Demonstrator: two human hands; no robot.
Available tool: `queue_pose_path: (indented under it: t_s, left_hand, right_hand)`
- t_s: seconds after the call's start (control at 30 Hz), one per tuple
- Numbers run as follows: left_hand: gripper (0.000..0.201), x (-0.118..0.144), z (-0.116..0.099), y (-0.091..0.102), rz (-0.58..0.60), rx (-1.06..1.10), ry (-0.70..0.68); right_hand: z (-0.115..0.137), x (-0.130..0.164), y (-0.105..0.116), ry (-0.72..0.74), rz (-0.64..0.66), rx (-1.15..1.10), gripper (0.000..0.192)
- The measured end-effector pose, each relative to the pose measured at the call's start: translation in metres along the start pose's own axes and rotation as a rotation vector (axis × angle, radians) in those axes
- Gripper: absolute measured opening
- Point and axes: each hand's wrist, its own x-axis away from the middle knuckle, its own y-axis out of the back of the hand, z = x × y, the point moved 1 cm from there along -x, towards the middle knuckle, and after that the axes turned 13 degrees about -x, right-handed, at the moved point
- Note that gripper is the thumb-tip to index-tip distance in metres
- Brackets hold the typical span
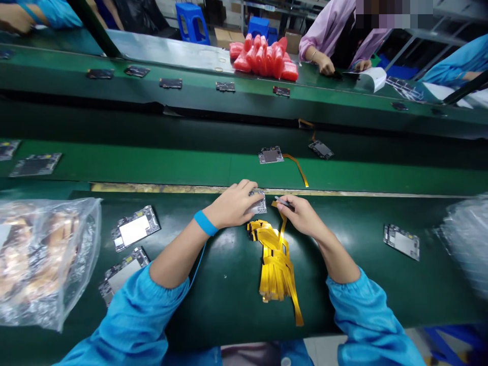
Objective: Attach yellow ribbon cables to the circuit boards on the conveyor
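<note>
My left hand, a blue band on its wrist, grips a small circuit board at the table's far edge; its fingers cover the board's left part. To the right, my right hand pinches a slim grey tool, its exact kind unclear. The connector end of an orange flex cable is at those fingertips, and I cannot tell whether they grip it too. Below both hands lies a bundle of yellow-orange flex cables. Two more circuit boards rest left of my left forearm, one partly behind the sleeve.
A clear plastic bag of parts lies at left, bubble wrap at right near another board. On the green conveyor is a board with a cable attached. Beyond are red bags and a co-worker's hand.
</note>
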Motion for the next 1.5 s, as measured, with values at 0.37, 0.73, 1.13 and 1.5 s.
queue_pose_path:
  t_s: [0.37, 0.73, 1.13, 1.5]
  left_hand:
    - [0.046, -0.004, -0.004, -0.004, 0.015, -0.007, -0.075]
    - [0.032, -0.004, -0.002, -0.006, -0.027, 0.079, -0.092]
    - [0.024, -0.001, 0.004, -0.01, -0.057, 0.162, -0.135]
    - [0.025, -0.001, 0.004, -0.01, -0.064, 0.168, -0.148]
  right_hand:
    - [-0.019, -0.002, -0.006, -0.014, -0.037, -0.131, 0.023]
    - [-0.024, -0.005, -0.011, -0.069, -0.156, -0.213, 0.03]
    - [-0.012, -0.002, -0.018, -0.128, -0.197, 0.117, 0.017]
    - [-0.013, -0.002, -0.017, -0.132, -0.182, 0.085, 0.018]
